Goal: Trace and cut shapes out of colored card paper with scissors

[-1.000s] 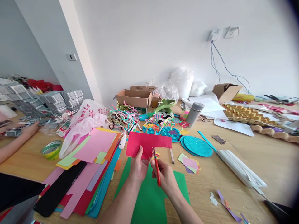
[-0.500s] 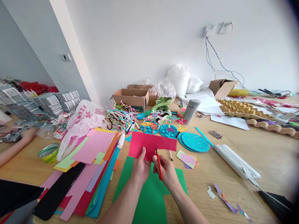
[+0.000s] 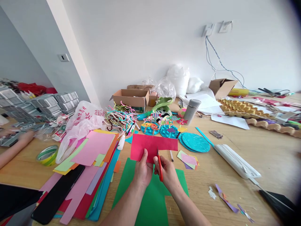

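While our left hand [image 3: 143, 172] grips the red paper [image 3: 143, 142] by its lower edge, thumb on the near face, our right hand [image 3: 167, 172] is closed round the orange handles of the scissors [image 3: 161, 171]. The paper lies just beyond both hands, its long axis running left to right; the wide end is ahead of the left hand and the narrow end reaches past the right. The blades point away from us, across that axis, with the tips by the inner corner of the notch; we cannot tell whether they are parted. The right hand is nearer to that corner.

Below both hands, green paper [image 3: 150, 204] lies on the wooden table [image 3: 195, 201]. Left of the left hand are a pile of coloured paper [image 3: 100, 144] and a black phone [image 3: 58, 196]; farther left is another person's hand [image 3: 26, 137]. Right of the right hand we see paper scraps [image 3: 188, 159] and a power strip [image 3: 237, 160]. Ahead, beyond blue discs [image 3: 197, 142] and a cardboard box [image 3: 130, 99], stands a pale wall [image 3: 131, 40].
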Demonstrator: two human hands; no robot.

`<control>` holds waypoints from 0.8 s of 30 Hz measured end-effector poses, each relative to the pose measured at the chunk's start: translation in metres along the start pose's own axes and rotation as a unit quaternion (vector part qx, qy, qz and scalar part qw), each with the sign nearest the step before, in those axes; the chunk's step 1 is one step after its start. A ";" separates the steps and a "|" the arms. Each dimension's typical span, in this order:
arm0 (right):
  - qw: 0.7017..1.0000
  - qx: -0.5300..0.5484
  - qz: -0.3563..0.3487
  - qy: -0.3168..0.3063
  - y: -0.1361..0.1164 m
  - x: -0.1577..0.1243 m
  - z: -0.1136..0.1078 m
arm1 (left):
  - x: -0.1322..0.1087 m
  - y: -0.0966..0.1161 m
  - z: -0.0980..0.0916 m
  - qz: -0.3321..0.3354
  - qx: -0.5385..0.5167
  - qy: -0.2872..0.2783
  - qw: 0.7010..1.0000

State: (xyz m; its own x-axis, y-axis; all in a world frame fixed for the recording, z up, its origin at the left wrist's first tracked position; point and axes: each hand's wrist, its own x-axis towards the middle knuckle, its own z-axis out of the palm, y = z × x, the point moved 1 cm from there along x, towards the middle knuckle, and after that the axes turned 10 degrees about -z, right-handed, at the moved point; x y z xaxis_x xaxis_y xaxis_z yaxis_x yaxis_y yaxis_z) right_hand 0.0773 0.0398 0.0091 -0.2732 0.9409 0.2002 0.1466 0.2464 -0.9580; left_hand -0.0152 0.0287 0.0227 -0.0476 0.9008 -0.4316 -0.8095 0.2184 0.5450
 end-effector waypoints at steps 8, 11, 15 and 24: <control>0.999 0.016 0.028 0.017 -0.002 -0.001 0.003 | 0.001 -0.002 -0.001 -0.001 0.001 -0.002 1.000; 0.999 0.014 0.039 0.021 -0.003 -0.001 0.003 | 0.003 -0.004 -0.002 -0.006 0.004 -0.012 1.000; 0.999 0.010 0.033 0.035 -0.002 0.000 0.002 | 0.002 -0.004 -0.002 0.015 0.004 0.001 1.000; 0.999 0.023 0.020 0.022 0.000 0.001 0.000 | 0.001 -0.003 -0.001 0.025 0.010 0.003 1.000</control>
State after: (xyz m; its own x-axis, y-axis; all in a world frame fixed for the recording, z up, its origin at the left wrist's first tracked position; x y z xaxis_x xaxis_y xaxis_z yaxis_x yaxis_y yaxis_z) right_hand 0.0768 0.0409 0.0090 -0.2255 0.9593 0.1698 0.1117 0.1985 -0.9737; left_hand -0.0130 0.0285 0.0202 -0.0902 0.9087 -0.4075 -0.7946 0.1810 0.5795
